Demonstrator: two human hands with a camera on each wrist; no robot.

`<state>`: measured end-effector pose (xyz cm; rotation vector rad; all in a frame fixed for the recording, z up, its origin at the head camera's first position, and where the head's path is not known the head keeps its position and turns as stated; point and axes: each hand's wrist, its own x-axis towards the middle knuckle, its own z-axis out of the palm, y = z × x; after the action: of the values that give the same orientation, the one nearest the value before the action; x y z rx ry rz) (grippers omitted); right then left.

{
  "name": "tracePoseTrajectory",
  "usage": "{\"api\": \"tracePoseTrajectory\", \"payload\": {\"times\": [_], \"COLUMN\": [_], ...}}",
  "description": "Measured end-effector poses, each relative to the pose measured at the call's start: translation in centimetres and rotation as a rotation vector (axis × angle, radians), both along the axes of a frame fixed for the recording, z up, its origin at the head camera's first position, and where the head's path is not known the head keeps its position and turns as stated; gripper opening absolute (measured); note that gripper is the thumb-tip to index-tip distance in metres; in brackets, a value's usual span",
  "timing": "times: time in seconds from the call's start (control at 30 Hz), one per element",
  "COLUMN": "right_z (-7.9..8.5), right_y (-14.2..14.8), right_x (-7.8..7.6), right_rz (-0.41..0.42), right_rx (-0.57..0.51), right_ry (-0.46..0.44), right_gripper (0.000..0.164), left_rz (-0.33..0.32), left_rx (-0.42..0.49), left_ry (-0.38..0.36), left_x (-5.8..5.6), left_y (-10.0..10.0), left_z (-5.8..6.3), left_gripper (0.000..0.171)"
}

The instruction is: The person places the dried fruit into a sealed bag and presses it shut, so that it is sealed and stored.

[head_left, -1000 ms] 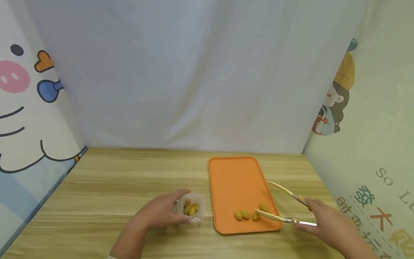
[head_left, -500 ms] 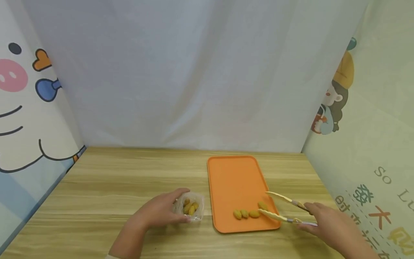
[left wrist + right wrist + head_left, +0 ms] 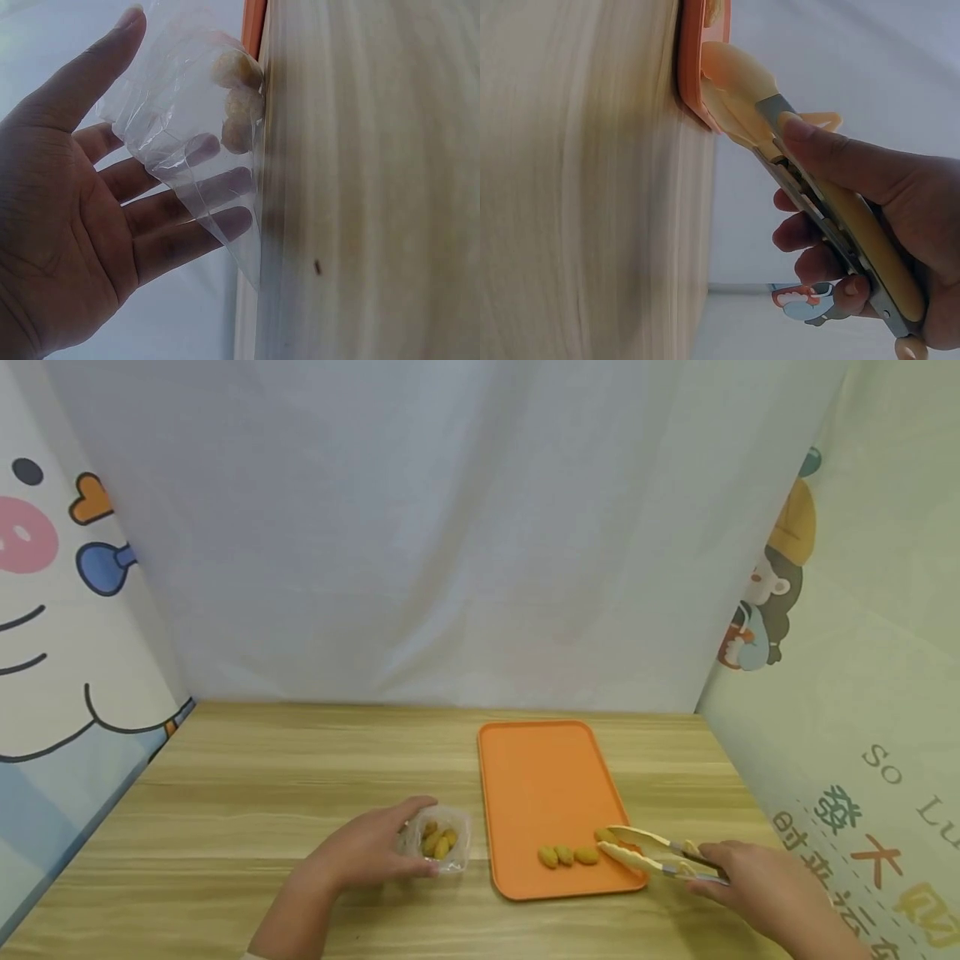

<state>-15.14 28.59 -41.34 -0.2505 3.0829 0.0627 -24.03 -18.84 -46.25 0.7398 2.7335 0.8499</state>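
My right hand [image 3: 765, 881] grips a pair of tongs [image 3: 874, 251] with cream scalloped heads and metal arms. Their heads reach over the near right corner of the orange tray [image 3: 534, 785], one on each side of a small yellow-brown oval fruit [image 3: 604, 835]. Beside it, several like fruits [image 3: 587, 856] lie in a short row. Left of the tray, my left hand [image 3: 363, 860] surrounds a clear plastic bag [image 3: 169, 97], its fingers spread and fairly straight along the far side, thumb on the near side. Several of the same fruits [image 3: 444, 846] sit inside the bag.
The wood-grain table [image 3: 300, 760] meets a plain pale curtain [image 3: 375, 568] at the back. Printed cartoon cloths stand at the left and right sides, the right one [image 3: 885, 693] close to my right forearm.
The two arms of the tongs have come much closer together, the far one swinging in over the tray toward the fruit at the corner. My left hand and the bag stay put.
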Motion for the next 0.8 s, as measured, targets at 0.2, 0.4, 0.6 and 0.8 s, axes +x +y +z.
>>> {"api": "tracePoseTrajectory", "payload": {"times": [0.2, 0.4, 0.6, 0.8], "right_z": [-0.3, 0.0, 0.9, 2.4], "right_y": [0.0, 0.1, -0.2, -1.3], "right_x": [0.0, -0.1, -0.6, -1.7], "right_rz": [0.034, 0.047, 0.098, 0.125], "right_rx": [-0.001, 0.014, -0.034, -0.087], "right_ry": [0.046, 0.059, 0.108, 0.148], "right_gripper": [0.041, 0.038, 0.037, 0.031], "left_rz": [0.002, -0.006, -0.006, -0.001], "left_rx": [0.0, 0.009, 0.01, 0.004], "left_ry": [0.001, -0.005, -0.004, 0.012], "left_x": [0.1, 0.1, 0.3, 0.5], "left_y": [-0.1, 0.0, 0.0, 0.0], "left_z": [0.3, 0.5, 0.5, 0.4], "left_gripper": [0.095, 0.095, 0.094, 0.094]}}
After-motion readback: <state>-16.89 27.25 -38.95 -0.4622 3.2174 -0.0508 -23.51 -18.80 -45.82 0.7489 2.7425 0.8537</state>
